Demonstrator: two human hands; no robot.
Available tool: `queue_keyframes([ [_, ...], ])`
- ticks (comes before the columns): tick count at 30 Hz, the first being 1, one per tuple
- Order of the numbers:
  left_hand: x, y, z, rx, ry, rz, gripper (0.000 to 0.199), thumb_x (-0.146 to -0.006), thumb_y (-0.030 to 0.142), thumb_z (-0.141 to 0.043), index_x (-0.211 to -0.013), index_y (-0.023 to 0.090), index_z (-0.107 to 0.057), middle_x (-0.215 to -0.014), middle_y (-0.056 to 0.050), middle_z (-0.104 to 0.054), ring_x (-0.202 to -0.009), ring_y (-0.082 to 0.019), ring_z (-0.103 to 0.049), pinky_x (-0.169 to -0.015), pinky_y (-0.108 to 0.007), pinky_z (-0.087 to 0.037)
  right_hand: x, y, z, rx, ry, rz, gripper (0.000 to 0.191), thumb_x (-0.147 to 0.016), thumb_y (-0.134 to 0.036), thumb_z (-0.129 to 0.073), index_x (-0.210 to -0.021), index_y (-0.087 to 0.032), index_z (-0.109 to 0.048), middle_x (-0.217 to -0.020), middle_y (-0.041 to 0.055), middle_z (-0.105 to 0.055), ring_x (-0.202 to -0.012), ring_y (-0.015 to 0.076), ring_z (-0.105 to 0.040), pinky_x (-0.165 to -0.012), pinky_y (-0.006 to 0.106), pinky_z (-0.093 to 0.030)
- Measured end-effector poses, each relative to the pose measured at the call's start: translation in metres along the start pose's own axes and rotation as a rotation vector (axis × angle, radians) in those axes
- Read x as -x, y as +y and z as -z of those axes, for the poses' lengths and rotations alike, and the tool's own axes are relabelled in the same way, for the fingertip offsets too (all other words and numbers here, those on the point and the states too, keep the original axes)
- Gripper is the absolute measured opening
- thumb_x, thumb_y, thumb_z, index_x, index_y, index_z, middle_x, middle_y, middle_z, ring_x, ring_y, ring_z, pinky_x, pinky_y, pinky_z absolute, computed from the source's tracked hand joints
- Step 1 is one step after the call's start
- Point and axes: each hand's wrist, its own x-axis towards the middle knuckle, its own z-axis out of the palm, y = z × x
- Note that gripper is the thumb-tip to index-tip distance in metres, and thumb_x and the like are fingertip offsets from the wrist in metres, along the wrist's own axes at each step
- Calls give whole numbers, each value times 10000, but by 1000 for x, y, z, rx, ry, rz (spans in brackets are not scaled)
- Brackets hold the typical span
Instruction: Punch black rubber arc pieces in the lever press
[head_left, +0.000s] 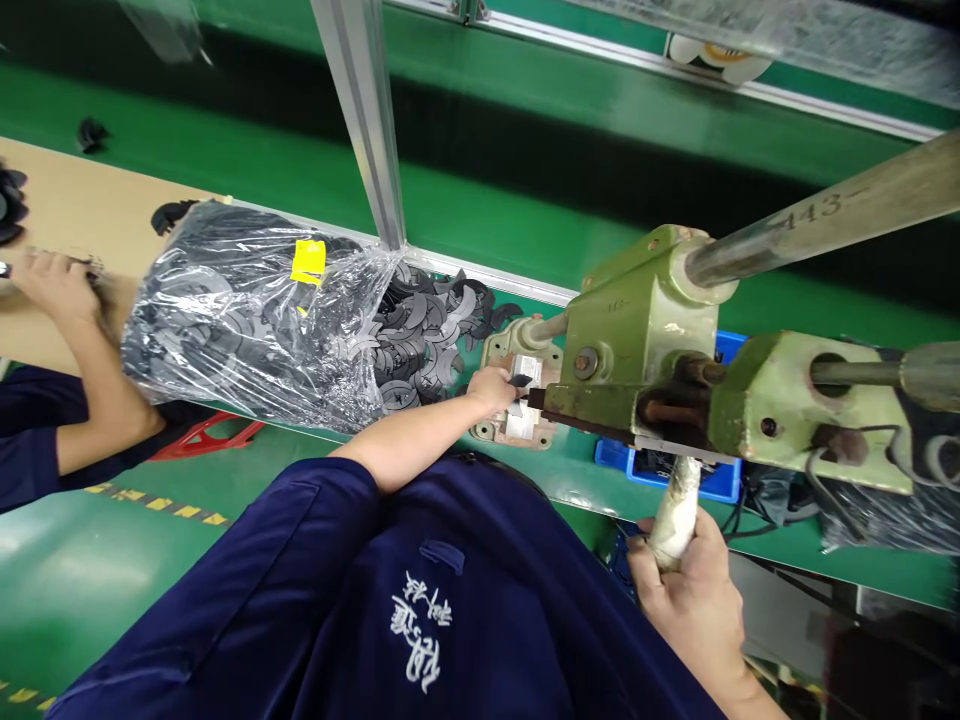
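A green hand press (637, 330) stands over the bench. My right hand (694, 580) is wrapped around its lever handle (677, 515), which is covered in whitish wrapping. My left hand (491, 388) reaches to the metal fixture (520, 425) on the press base, below the ram. Its fingers are closed on a small dark curved piece (519, 380) at the fixture; part of the piece is hidden. Just left of the base lies a heap of dark grey crescent-shaped pieces (420, 330), spilling from a clear plastic bag (247, 310).
A blue bin (724, 483) holding dark pieces sits behind the lever handle. A metal post (360, 120) rises behind the bag. At the far left, a co-worker's hand (56, 285) is over a tan board (82, 190). A red stool (206, 437) stands below the bench.
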Motion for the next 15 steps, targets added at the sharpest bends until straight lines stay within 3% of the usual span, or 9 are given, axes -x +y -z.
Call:
queue_keyframes([
  [5, 3, 12, 7, -275, 28, -122, 225, -753, 394, -679, -817, 180, -702, -919, -83, -715, -947, -213, -647, -776, -234, -475, 1, 2, -2, 9, 4, -6, 337, -731, -483, -485, -973, -255, -427, -895, 61, -592, -672, 255, -581, -606, 360, -438],
  [9, 3, 13, 5, -353, 8, -135, 259, -777, 380, -636, -937, 191, -710, -1009, -77, -711, -984, -198, -643, -819, -220, -473, 1, 4, -2, -12, -1, -15, 422, -707, -493, -477, -1044, -243, -433, -903, 56, -600, -730, 270, -597, -659, 370, -453],
  [15, 7, 8, -1, -264, 70, -133, 237, -782, 332, -628, -963, 205, -710, -1005, -71, -719, -989, -192, -646, -836, -223, -477, 4, -4, 1, -6, -52, -62, 477, -756, -485, -453, -1164, -238, -433, -920, 52, -604, -739, 261, -598, -667, 361, -445],
])
